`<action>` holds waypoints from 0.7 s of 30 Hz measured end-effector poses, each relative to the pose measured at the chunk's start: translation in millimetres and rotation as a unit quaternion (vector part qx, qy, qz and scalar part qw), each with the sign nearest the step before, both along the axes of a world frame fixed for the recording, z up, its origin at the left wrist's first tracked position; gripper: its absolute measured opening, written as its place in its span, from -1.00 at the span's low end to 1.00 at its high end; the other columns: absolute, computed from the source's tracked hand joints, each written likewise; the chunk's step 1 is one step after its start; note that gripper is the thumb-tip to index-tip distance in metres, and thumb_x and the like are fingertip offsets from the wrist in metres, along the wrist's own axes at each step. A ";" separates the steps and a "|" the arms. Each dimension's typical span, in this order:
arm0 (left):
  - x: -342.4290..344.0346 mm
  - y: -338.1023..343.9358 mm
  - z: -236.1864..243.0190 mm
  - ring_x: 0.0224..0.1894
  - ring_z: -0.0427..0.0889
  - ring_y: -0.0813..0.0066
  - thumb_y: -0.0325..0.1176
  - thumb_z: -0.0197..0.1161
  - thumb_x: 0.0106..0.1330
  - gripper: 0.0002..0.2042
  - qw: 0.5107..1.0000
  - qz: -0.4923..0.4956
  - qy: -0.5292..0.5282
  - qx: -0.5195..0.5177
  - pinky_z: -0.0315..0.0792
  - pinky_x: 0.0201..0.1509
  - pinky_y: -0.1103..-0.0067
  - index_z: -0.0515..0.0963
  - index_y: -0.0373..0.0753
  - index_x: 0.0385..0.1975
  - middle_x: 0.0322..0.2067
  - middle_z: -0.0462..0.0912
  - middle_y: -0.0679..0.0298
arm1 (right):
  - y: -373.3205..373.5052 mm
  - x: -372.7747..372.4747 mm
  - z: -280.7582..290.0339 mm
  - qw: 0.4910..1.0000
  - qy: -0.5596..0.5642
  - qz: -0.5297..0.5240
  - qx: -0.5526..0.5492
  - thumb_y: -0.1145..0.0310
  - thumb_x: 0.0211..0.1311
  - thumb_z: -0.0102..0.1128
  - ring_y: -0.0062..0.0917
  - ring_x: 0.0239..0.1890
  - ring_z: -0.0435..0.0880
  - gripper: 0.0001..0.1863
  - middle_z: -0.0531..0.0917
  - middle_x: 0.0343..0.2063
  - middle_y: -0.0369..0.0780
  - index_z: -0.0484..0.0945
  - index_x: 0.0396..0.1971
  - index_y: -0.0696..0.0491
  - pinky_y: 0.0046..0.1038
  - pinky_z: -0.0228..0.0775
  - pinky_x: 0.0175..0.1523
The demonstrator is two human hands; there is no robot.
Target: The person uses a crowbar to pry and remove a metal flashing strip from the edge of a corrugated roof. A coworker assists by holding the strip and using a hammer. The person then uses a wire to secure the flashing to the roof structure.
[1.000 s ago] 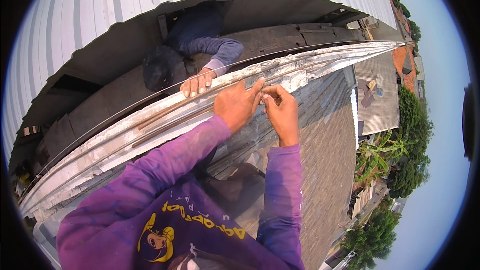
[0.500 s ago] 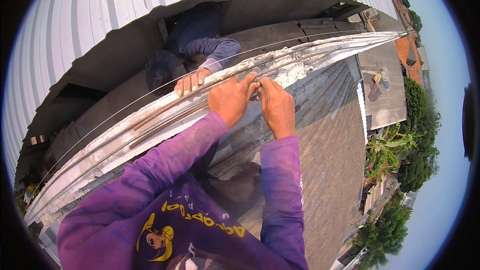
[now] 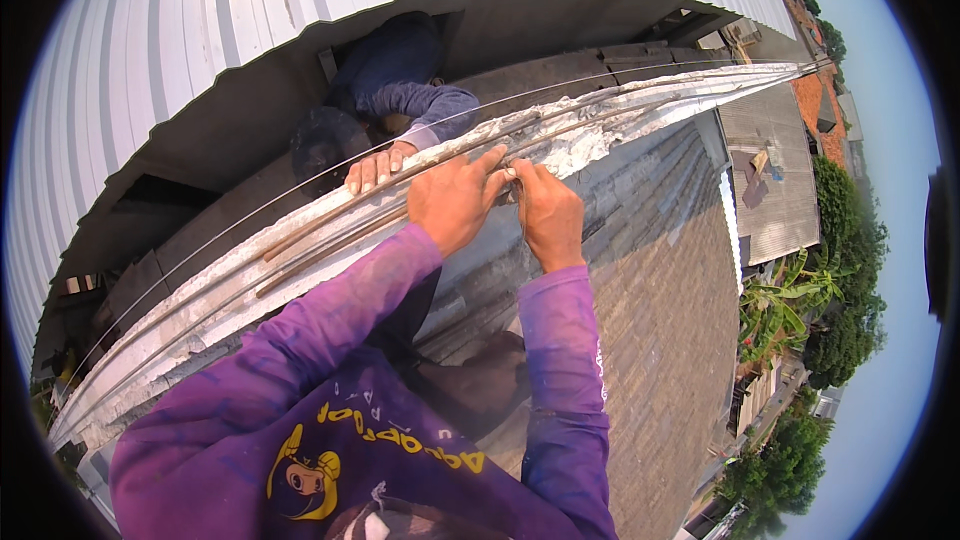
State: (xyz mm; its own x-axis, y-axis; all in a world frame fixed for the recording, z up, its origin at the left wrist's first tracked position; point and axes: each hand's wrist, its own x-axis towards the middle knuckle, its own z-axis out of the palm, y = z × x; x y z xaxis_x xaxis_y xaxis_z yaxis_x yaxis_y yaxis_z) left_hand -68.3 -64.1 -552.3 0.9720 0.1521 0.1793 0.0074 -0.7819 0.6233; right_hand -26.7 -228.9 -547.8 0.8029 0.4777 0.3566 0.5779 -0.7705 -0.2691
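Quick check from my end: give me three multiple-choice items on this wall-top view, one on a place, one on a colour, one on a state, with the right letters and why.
1. Where is the co-worker's hand?
A. On the far edge of the wall top
B. On the tiled roof below
C. On the white corrugated roof

2. What colour are the wearer's sleeves?
A. Orange
B. Purple
C. White

3. How are the left hand and right hand placed?
A. Spread far apart
B. Hanging by the sides
C. Close together at the wall top, fingers pinching at one spot

Answers:
1. A, its fingers rest on the rough ledge from the far side.
2. B, both forearms are in purple cloth.
3. C, the fingertips nearly meet on the ledge; whatever they pinch is too small to tell.
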 end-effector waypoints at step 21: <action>2.2 -4.4 -20.5 -0.46 0.76 0.17 -0.06 0.28 0.50 -0.70 0.995 0.024 -0.070 0.067 0.61 -0.45 0.27 0.68 0.18 0.17 -0.45 0.68 0.21 | 2.6 -2.6 38.9 0.885 0.364 -0.072 0.280 0.29 0.57 0.19 -0.42 -0.16 0.77 -0.60 0.73 -0.05 -0.04 0.58 0.18 0.30 -0.36 0.66 -0.14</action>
State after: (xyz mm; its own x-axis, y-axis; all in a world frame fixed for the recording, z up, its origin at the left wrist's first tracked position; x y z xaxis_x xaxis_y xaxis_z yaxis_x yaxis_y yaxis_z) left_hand -66.1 -68.5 -572.8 0.9285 0.1635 0.3334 -0.0320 -0.8593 0.5105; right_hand -29.3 -226.4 -508.9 0.9551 0.2649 -0.1325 0.0010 -0.4504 -0.8928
